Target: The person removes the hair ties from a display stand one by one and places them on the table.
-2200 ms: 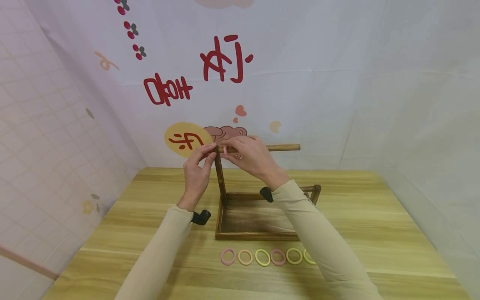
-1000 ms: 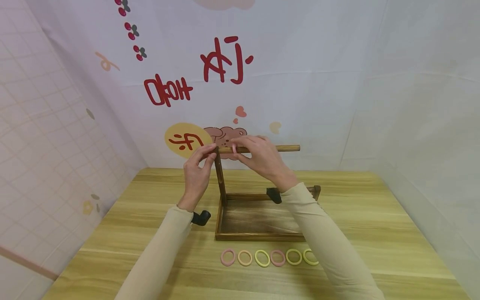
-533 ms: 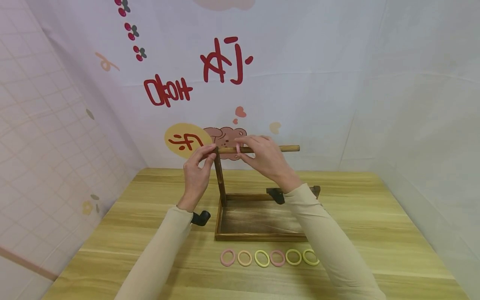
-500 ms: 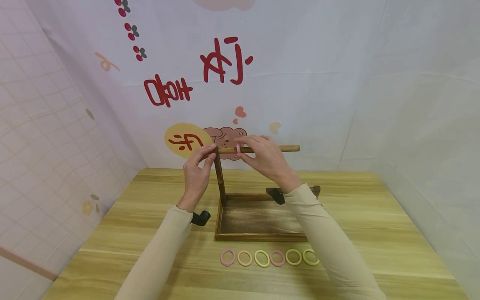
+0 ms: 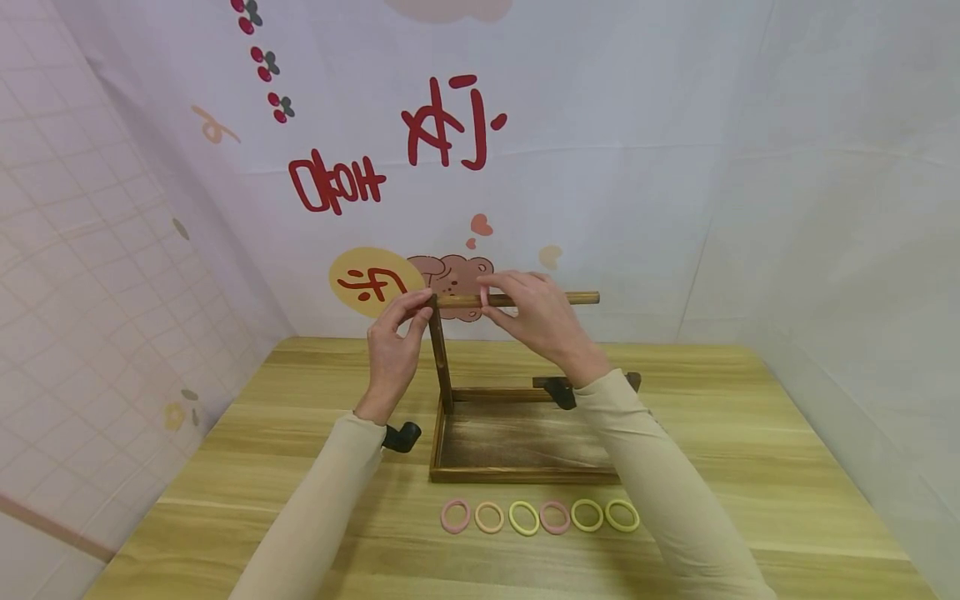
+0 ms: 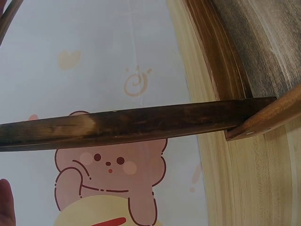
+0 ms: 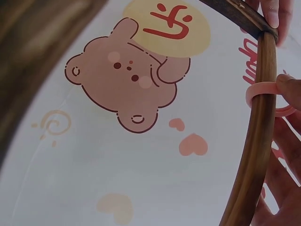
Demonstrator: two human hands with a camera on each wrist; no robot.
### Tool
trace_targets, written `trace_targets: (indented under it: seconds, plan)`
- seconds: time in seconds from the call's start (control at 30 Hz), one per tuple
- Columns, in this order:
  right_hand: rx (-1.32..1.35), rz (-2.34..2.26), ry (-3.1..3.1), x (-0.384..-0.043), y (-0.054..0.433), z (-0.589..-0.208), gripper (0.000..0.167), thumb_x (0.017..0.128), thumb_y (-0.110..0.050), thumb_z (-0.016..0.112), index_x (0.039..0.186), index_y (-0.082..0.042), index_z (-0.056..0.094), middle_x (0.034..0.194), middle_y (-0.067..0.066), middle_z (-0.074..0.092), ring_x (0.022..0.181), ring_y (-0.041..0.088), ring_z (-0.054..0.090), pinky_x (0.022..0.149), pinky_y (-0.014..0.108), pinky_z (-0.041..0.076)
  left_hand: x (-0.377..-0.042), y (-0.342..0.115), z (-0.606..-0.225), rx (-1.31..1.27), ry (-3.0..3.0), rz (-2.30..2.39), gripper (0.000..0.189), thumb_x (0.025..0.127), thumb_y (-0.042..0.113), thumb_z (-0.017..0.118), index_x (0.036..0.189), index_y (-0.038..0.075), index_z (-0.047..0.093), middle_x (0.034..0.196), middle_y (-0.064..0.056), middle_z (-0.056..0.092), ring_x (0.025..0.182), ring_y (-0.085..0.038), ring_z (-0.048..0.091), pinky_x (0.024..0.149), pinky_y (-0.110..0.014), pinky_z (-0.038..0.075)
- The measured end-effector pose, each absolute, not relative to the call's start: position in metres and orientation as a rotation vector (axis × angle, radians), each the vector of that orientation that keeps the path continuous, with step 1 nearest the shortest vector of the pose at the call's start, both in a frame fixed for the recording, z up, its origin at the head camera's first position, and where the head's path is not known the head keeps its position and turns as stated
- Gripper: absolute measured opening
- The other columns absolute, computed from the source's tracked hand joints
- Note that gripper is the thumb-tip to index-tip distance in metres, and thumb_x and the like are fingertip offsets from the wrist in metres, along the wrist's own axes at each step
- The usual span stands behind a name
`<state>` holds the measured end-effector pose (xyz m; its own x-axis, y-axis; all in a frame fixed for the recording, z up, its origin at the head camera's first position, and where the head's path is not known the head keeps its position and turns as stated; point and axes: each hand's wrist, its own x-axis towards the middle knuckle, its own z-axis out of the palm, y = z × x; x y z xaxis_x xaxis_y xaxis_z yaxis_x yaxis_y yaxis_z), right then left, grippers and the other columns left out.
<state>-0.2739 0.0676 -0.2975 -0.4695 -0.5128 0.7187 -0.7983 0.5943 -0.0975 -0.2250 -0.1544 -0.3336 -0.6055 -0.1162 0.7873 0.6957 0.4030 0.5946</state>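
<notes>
A dark wooden stand has an upright post (image 5: 440,358) and a horizontal bar (image 5: 581,297) running right from its top. My left hand (image 5: 393,346) pinches the corner where post and bar meet; its fingertips (image 7: 272,16) also show there in the right wrist view. A pink ring (image 7: 263,89) encircles the bar. Thumb and fingers of my right hand (image 5: 540,312) pinch this ring, left of the bar's free end. In the left wrist view the post (image 6: 155,123) crosses the picture, and only a bit of a finger shows at the left edge.
The stand's tray base (image 5: 517,477) sits on the wooden table (image 5: 337,508). In front of it lies a row of several rings: pink (image 5: 455,517), peach (image 5: 490,517), yellow (image 5: 524,517) and more to the right. A printed cloth (image 5: 600,192) hangs behind.
My right hand has slid the pink ring rightward along the bar, from near the post toward the free end. The left hand stays at the corner, and the rings on the table have not moved.
</notes>
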Motion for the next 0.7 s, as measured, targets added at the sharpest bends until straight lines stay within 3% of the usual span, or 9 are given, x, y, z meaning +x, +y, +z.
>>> trace_targets:
  seconds: [0.33, 0.7]
  plan:
    - [1.033, 0.555, -2.175, -0.275, 0.073, -0.3, 0.041, 0.092, -0.023, 0.082, 0.129, -0.01, 0.071, 0.123, 0.006, 0.074, 0.114, 0.026, 0.069, 0.104, 0.05, 0.049, -0.239, -0.158, -0.345, -0.487, -1.871, -1.298, 0.026, 0.097, -0.007, 0.067, 0.122, -0.009, 0.07, 0.126, -0.025, 0.068, 0.107, -0.04, 0.068, 0.095, -0.016, 0.05]
    - [1.037, 0.555, -2.159, -0.276, 0.078, -0.302, 0.039, 0.092, -0.022, 0.082, 0.128, -0.008, 0.072, 0.122, 0.007, 0.074, 0.112, 0.026, 0.069, 0.104, 0.05, 0.049, -0.251, -0.168, -0.358, -0.51, -1.877, -1.314, 0.027, 0.1, 0.011, 0.068, 0.127, 0.004, 0.073, 0.129, -0.011, 0.07, 0.11, -0.024, 0.069, 0.097, -0.022, 0.052]
